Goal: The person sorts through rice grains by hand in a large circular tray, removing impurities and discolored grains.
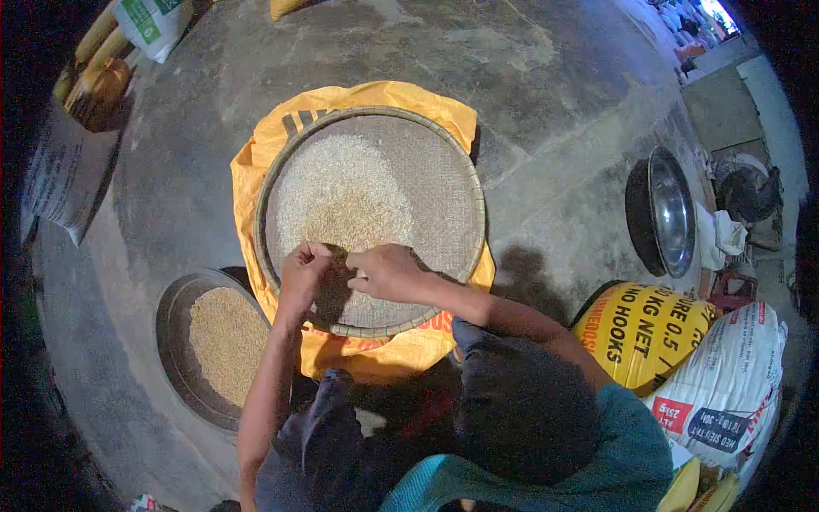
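- My left hand is drawn in over the near part of a round woven tray, thumb and forefinger brought together at the tips; I cannot tell whether a grain is caught between them.
- My right hand is just beside it, part-open, the thumb standing apart from the forefinger with nothing showing in that gap; its other fingers are curled out of sight.
- The pale grain lies spread inside the tray, mostly left of the middle and beyond my hands, whiter at the far side and browner near my fingers. Whether my fingertips touch it is hard to see, and a dark shadow between my hands blurs what lies there.
- My two forearms each cross the tray's rim and hide short stretches of it.
- Under the tray is an orange sack; only its edges show, its print mostly covered.
- To my left, a dark basin holds brown grain; my left forearm covers part of its right side.
- To my right, a yellow sack is partly hidden by a white sack, beyond which a shiny metal bowl sits tilted.
- The piled things at the upper right are too blurred to name, and sacks at the upper left are cut off.
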Available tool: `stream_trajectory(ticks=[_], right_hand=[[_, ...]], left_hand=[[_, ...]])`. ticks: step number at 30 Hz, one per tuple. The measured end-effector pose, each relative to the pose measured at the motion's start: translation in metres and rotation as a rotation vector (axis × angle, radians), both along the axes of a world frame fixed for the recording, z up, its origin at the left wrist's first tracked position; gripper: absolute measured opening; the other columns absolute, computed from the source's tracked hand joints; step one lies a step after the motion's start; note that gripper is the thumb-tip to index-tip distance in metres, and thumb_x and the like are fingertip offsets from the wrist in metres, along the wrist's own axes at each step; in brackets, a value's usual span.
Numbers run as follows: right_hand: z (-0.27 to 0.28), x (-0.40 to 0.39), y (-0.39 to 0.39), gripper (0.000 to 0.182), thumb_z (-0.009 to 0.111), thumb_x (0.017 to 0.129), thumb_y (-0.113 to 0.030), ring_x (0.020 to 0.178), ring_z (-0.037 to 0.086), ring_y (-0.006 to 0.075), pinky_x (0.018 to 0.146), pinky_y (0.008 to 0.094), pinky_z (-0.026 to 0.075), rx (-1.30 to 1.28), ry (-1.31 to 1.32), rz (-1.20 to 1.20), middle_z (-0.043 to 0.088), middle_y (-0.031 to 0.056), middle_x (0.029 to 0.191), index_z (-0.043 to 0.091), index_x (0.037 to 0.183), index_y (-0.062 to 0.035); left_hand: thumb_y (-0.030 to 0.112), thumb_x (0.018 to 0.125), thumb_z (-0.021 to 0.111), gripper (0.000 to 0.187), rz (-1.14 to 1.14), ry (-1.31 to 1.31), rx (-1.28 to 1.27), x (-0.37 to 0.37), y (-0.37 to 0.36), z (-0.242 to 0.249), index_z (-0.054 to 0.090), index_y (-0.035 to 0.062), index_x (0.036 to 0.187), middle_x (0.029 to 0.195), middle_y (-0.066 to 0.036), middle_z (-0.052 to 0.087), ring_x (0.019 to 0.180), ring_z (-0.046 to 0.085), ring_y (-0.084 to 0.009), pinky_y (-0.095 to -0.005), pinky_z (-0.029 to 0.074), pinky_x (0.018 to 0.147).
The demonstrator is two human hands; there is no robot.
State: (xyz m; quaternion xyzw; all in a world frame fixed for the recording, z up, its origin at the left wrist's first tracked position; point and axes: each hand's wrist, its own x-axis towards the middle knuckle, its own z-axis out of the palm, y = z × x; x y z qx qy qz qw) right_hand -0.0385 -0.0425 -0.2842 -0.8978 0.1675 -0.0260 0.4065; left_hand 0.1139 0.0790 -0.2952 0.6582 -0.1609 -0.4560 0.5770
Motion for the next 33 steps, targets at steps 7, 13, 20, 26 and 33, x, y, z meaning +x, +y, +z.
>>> stream_trajectory(ticks=[7, 13, 20, 26, 33], right_hand=[[0.002, 0.004, -0.001, 0.018, 0.061, 0.082, -0.022, 0.070, 0.064, 0.0394, 0.063, 0.0504, 0.049, -0.006, 0.013, 0.002, 0.063, 0.0209, 0.073, 0.064, 0.082, -0.0041], [-0.014, 0.000, -0.036, 0.012, 0.058, 0.081, -0.015, 0.051, 0.047, 0.0144, 0.047, 0.0286, 0.037, 1.221, -0.082, -0.111, 0.053, 0.0034, 0.062, 0.061, 0.081, -0.0039], [-0.004, 0.005, -0.050, 0.020, 0.057, 0.085, -0.022, 0.052, 0.054, 0.0147, 0.047, 0.0295, 0.041, 0.687, -0.134, -0.320, 0.059, 0.0035, 0.065, 0.064, 0.083, -0.0045], [-0.017, 0.017, -0.037, 0.019, 0.062, 0.083, -0.027, 0.067, 0.065, 0.0356, 0.062, 0.0468, 0.051, -0.138, -0.135, -0.298, 0.067, 0.0161, 0.075, 0.070, 0.087, -0.0094], [-0.006, 0.012, -0.047, 0.016, 0.059, 0.083, -0.021, 0.059, 0.063, 0.0272, 0.054, 0.0403, 0.048, 0.114, -0.146, -0.317, 0.065, 0.0132, 0.068, 0.067, 0.086, -0.0068]], left_hand=[[0.010, 0.086, 0.065, 0.016, -0.244, -0.699, 0.193, -0.005, 0.008, 0.025, 0.067, 0.0005, 0.098, 0.083, -0.012, 0.070, 0.072, 0.066, -0.0173, -0.0307, 0.050, 0.068], [0.015, 0.084, 0.070, 0.022, -0.286, -0.779, 0.175, -0.005, 0.008, 0.031, 0.067, 0.0015, 0.101, 0.085, -0.016, 0.071, 0.082, 0.070, -0.0277, -0.0345, 0.052, 0.072], [0.020, 0.087, 0.068, 0.019, -0.253, -0.899, 0.164, -0.002, -0.010, 0.024, 0.067, 0.0059, 0.099, 0.083, -0.015, 0.070, 0.077, 0.068, -0.0315, -0.0385, 0.052, 0.068], [0.022, 0.086, 0.068, 0.019, -0.289, -0.999, 0.164, -0.003, -0.040, 0.027, 0.068, 0.0089, 0.099, 0.086, -0.014, 0.070, 0.080, 0.067, -0.0341, -0.0416, 0.052, 0.069], [0.019, 0.084, 0.066, 0.016, -0.318, -1.096, 0.141, -0.005, -0.051, 0.012, 0.069, 0.0082, 0.096, 0.090, -0.017, 0.069, 0.082, 0.066, -0.0364, -0.0448, 0.051, 0.071]])
